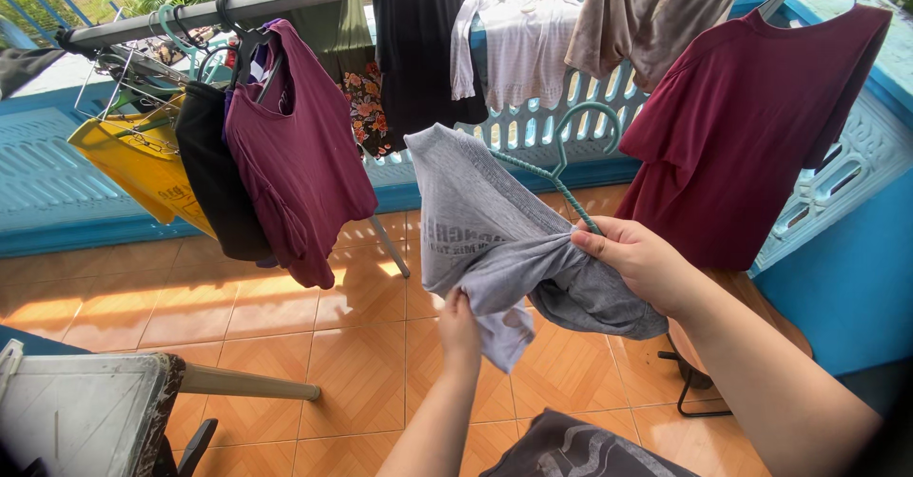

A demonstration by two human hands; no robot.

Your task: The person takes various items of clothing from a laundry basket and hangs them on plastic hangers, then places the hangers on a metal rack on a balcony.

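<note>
Both hands were busy on the grey T-shirt (485, 230), held up in mid-air over the orange tiled floor (285, 334), near the middle of the scene. The right hand (639, 260) was closed around a bunch of the grey cloth together with the teal hanger (561, 168), whose hook stuck up toward the far rail; gripping both at once seemed to keep the hanger steady inside the shirt. The left hand (459, 330) was pinched shut on the lower hem, pulling it down so the fabric stretched out rather than sagging.

On the far left the metal drying rail (285, 0) carried a maroon top (300, 154), a black garment (217, 177) and a yellow one (143, 168), each on its own hanger so they hung apart in the sun. A dark red T-shirt (751, 125) hung on the far right, in front of the blue balcony wall (837, 268)
</note>
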